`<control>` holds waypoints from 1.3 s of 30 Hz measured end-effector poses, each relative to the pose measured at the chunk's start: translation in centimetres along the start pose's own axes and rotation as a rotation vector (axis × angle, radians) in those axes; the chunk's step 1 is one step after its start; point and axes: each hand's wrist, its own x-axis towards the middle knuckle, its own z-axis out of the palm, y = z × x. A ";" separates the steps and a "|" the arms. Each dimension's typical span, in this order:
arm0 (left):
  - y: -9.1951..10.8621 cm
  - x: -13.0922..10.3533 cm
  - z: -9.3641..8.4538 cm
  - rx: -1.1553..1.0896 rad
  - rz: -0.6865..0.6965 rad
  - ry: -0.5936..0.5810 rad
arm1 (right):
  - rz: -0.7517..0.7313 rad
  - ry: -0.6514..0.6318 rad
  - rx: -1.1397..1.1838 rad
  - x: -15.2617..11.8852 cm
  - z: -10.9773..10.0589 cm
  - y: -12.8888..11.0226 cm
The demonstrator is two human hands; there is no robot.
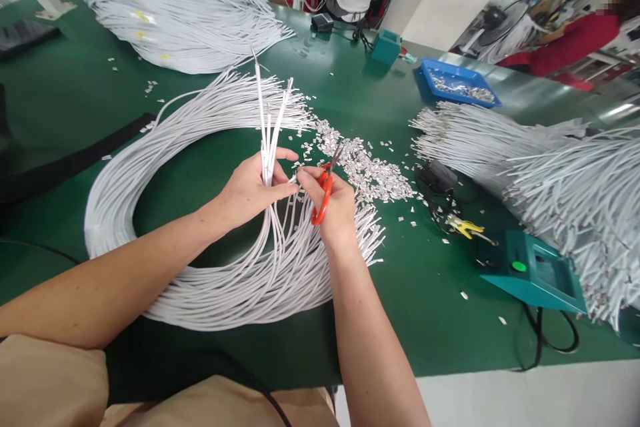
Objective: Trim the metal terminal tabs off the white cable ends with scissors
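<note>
Several white cables (269, 147) stand up through my left hand (253, 188), held between thumb and palm, with the fingers partly spread around them. Red-handled scissors (324, 197) sit in my right hand (336, 207), their dark blades pointing up and away. The right thumb and forefinger pinch close to a cable end beside the left fingertips; the exact contact is too small to make out. Both hands are over a big curved bundle of white cables (215, 297) on the green table. Beyond the hands lies a heap of small white-and-silver scraps (370, 170).
Another cable bundle (175, 7) lies at the back left, and more cables (575, 167) fill the right. A teal device (535, 270), yellow clip (466, 227) and black adapter (437, 177) stand right of the scraps. A blue tray (457, 83) is further back. Two people work beyond the table.
</note>
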 end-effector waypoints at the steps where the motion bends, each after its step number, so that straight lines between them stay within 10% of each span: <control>1: 0.0 0.0 0.0 -0.005 -0.002 -0.010 | -0.001 -0.007 -0.002 0.0 0.1 0.2; 10: -0.1 0.1 -0.1 -0.189 -0.081 -0.106 | 0.064 -0.006 0.009 -0.1 -0.4 -0.5; 15: -0.3 0.2 -0.2 -0.194 -0.032 0.023 | -0.061 0.087 -0.199 -0.4 -0.3 -0.4; 26: 0.3 0.3 -0.7 -0.155 -0.068 -0.084 | -0.509 -0.026 -1.170 0.6 -2.4 1.0; 39: 0.7 0.2 -1.3 0.069 -0.061 -0.082 | -0.600 -0.014 -1.460 0.2 -3.0 0.2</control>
